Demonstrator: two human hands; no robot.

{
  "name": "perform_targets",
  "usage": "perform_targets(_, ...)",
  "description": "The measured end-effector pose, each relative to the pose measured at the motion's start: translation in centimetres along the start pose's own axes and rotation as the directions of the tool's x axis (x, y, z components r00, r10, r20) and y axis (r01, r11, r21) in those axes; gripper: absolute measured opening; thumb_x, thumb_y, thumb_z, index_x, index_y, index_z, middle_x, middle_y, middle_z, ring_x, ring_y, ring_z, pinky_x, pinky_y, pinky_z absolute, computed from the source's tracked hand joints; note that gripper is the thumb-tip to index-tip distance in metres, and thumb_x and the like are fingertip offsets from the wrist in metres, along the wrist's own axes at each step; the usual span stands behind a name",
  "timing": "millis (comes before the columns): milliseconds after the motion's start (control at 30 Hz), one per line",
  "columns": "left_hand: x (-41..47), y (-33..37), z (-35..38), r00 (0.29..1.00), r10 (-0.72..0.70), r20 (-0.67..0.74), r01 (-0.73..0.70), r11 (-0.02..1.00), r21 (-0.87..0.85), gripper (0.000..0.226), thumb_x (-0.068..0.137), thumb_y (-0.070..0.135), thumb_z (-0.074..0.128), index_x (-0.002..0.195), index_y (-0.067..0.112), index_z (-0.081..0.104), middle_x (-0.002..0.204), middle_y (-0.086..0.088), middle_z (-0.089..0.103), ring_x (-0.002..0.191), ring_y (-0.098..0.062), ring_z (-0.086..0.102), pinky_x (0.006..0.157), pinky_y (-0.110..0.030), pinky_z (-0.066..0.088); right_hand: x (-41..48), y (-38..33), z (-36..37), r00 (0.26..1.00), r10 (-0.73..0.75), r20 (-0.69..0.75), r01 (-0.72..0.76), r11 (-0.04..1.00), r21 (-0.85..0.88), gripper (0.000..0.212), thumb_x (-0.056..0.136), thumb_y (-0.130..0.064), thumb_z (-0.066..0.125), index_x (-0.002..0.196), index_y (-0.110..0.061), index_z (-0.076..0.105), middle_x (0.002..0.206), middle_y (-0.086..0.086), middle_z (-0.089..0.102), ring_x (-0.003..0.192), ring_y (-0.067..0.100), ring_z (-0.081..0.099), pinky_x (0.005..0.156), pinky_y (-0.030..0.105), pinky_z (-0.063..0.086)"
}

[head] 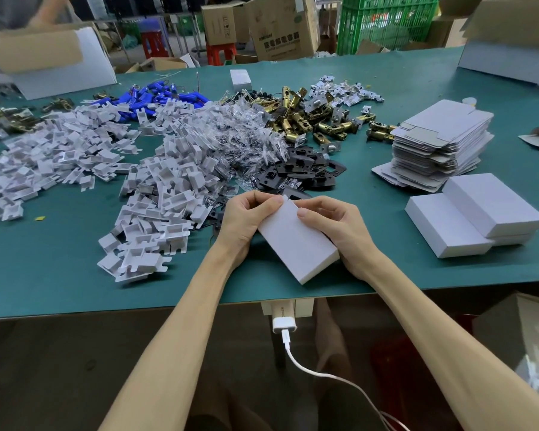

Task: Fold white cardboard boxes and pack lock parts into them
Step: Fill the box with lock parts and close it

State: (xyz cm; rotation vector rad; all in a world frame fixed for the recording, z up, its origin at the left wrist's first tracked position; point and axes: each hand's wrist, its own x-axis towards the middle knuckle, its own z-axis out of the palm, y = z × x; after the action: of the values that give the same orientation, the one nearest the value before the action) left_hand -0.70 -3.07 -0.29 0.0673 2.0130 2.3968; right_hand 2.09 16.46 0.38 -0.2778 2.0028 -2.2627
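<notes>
Box: white, folded, was tilted at front middle.
Flat boxes: stood stacked at right.
Finished boxes: lay before that stack.
Latches: brass, lay heaped behind black plates.

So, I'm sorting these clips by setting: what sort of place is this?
Probably a factory packing bench: heaps of brass latch parts and black plates on a green table, a stack of flat box blanks, shipping cartons behind.

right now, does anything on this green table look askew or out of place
The stack of flat white cardboard blanks on the right is splayed, its lower sheets slid out leftward. A small yellow scrap lies alone on the green mat at the left. The held white cardboard box looks sound.
</notes>
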Motion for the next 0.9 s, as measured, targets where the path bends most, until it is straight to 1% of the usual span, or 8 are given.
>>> perform_targets(67, 0.06, -0.18, 0.04, 1.0, 0.009, -0.022, -0.008, 0.999, 0.036, 0.015, 0.089, 0.016, 0.081, 0.079, 0.013, 0.071, 0.08, -0.005, 0.071, 0.069, -0.015, 0.062, 0.062, -0.027, 0.05, -0.02, 0.04, 0.07, 1.0, -0.005, 0.031, 0.006, 0.999, -0.034, 0.016, 0.093, -0.019, 0.073, 0.109, -0.016, 0.076, 0.102, 0.01, 0.076, 0.084, 0.02, 0.07, 0.069, 0.027, 0.056)
perform_targets(167, 0.13, -0.28, 0.13, 0.999, 0.037, -0.025, -0.035, 0.998, 0.06, 0.008, 0.092, 0.013, 0.077, 0.089, 0.008, 0.072, 0.084, -0.007, 0.072, 0.073, -0.016, 0.064, 0.064, -0.025, 0.052, -0.03, 0.1, 0.02, 0.999, -0.005, 0.041, 0.007, 0.999, -0.047, 0.018, 0.095, -0.013, 0.071, 0.111, -0.015, 0.076, 0.103, 0.012, 0.076, 0.083, 0.02, 0.07, 0.069, 0.028, 0.055)
perform_targets(233, 0.13, -0.31, 0.23, 0.999, 0.045, -0.012, -0.044, 0.997, 0.063, 0.008, 0.092, 0.012, 0.077, 0.097, 0.006, 0.074, 0.088, -0.009, 0.072, 0.075, -0.016, 0.065, 0.065, -0.024, 0.053, -0.02, 0.13, 0.01, 1.0, -0.003, 0.02, 0.004, 0.999, -0.054, 0.017, 0.094, -0.012, 0.071, 0.111, -0.013, 0.076, 0.103, 0.013, 0.076, 0.082, 0.02, 0.07, 0.069, 0.028, 0.055)
perform_targets(300, 0.17, -0.41, 0.29, 0.999, 0.047, -0.013, -0.045, 0.996, 0.073, 0.009, 0.092, 0.013, 0.077, 0.096, 0.006, 0.075, 0.088, -0.01, 0.072, 0.076, -0.017, 0.063, 0.066, -0.024, 0.052, 0.0, 0.15, 0.06, 1.0, -0.002, -0.002, 0.001, 0.998, -0.057, 0.017, 0.093, -0.012, 0.071, 0.11, -0.012, 0.076, 0.102, 0.012, 0.077, 0.082, 0.019, 0.07, 0.069, 0.027, 0.055)
perform_targets(367, 0.18, -0.46, 0.29, 0.999, 0.048, -0.02, -0.047, 0.996, 0.082, 0.009, 0.092, 0.013, 0.078, 0.089, 0.006, 0.073, 0.084, -0.008, 0.072, 0.075, -0.017, 0.061, 0.065, -0.023, 0.049, 0.01, 0.16, 0.08, 1.0, -0.004, -0.011, 0.004, 0.998, -0.058, 0.017, 0.093, -0.01, 0.071, 0.109, -0.011, 0.076, 0.102, 0.013, 0.077, 0.082, 0.019, 0.07, 0.068, 0.027, 0.055)
perform_targets(533, 0.29, -0.42, 0.21, 0.998, 0.056, -0.009, -0.055, 0.995, 0.088, 0.012, 0.092, 0.013, 0.078, 0.08, 0.014, 0.074, 0.082, -0.006, 0.073, 0.073, -0.016, 0.06, 0.064, -0.023, 0.047, 0.0, 0.21, 0.15, 0.999, -0.009, -0.038, 0.006, 0.998, -0.059, 0.016, 0.092, -0.009, 0.072, 0.107, -0.012, 0.077, 0.1, 0.012, 0.077, 0.081, 0.021, 0.071, 0.069, 0.03, 0.055)
perform_targets(700, 0.25, -0.4, 0.15, 0.999, 0.043, 0.01, -0.043, 0.995, 0.094, 0.007, 0.092, 0.017, 0.078, 0.087, 0.012, 0.075, 0.085, -0.005, 0.074, 0.075, -0.015, 0.062, 0.066, -0.022, 0.049, -0.13, 0.17, 0.18, 0.999, -0.013, -0.051, 0.01, 0.998, -0.059, 0.017, 0.092, -0.011, 0.073, 0.107, -0.015, 0.078, 0.099, 0.011, 0.078, 0.081, 0.022, 0.072, 0.068, 0.03, 0.056)
perform_targets(900, 0.19, -0.42, 0.3, 0.999, 0.042, -0.005, -0.041, 0.992, 0.121, 0.011, 0.094, 0.015, 0.076, 0.094, 0.004, 0.074, 0.09, -0.011, 0.072, 0.08, -0.018, 0.062, 0.067, -0.023, 0.05, -0.26, 0.01, 0.21, 0.998, -0.015, -0.063, 0.014, 1.0, -0.022, 0.017, 0.09, -0.01, 0.073, 0.106, -0.015, 0.08, 0.098, 0.016, 0.077, 0.079, 0.022, 0.07, 0.065, 0.028, 0.056)
